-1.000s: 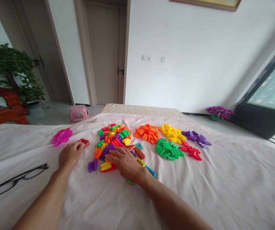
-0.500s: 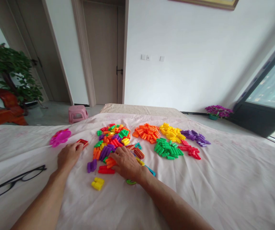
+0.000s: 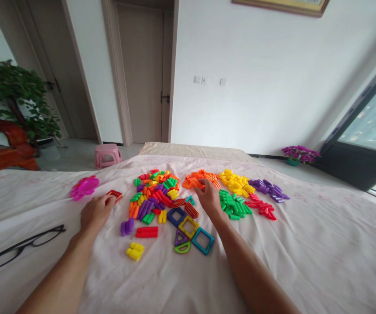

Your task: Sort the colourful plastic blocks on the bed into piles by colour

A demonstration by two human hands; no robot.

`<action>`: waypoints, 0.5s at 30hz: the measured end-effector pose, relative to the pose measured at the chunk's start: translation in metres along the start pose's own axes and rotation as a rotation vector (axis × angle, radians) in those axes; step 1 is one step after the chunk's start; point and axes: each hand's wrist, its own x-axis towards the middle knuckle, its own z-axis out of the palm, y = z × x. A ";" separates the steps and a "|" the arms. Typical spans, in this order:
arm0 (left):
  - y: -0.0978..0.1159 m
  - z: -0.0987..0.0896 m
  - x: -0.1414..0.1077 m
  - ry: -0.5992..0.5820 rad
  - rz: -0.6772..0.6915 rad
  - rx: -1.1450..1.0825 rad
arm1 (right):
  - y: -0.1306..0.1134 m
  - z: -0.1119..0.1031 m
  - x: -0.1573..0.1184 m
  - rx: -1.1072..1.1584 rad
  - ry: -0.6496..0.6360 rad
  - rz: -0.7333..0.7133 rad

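Note:
My right hand [image 3: 208, 198] is closed on an orange block [image 3: 201, 187] at the near edge of the orange pile [image 3: 193, 179]. My left hand [image 3: 97, 212] rests on the cloth, its fingers closed on a red square frame [image 3: 116, 195]. Between the hands lies a mixed pile of coloured blocks [image 3: 155, 187]. Nearer me are a red block [image 3: 147, 232], a purple one [image 3: 127, 226] and a yellow one [image 3: 135, 251]. Beside them lie blue [image 3: 176, 216], yellow [image 3: 188, 226] and teal [image 3: 203, 240] square frames.
Yellow [image 3: 235, 181], green [image 3: 235, 205], purple [image 3: 269, 188] and red [image 3: 261, 206] piles lie to the right. Black glasses [image 3: 18, 249] and a pink plastic piece [image 3: 85, 187] are on the left. A pink stool [image 3: 107, 155] stands beyond the cloth [image 3: 273, 261].
My right hand has moved from the mixed pile to the orange pile with an orange block, uncovering the square frames. My left hand has stayed on the red frame.

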 end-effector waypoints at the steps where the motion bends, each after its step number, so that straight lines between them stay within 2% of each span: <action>1: -0.001 0.000 0.000 0.000 -0.001 -0.002 | 0.010 -0.003 0.004 -0.015 0.023 0.028; 4: -0.002 0.001 0.001 0.000 -0.006 -0.014 | 0.027 -0.007 0.007 -0.056 0.088 0.044; 7: -0.002 0.002 0.000 0.006 -0.003 -0.015 | 0.027 -0.006 0.004 -0.052 0.110 0.006; 11: -0.001 0.001 0.000 0.016 -0.002 -0.021 | 0.001 0.002 -0.008 0.001 0.001 -0.122; 15: 0.001 -0.001 -0.001 0.017 -0.003 -0.023 | -0.043 0.004 -0.030 0.013 -0.233 -0.375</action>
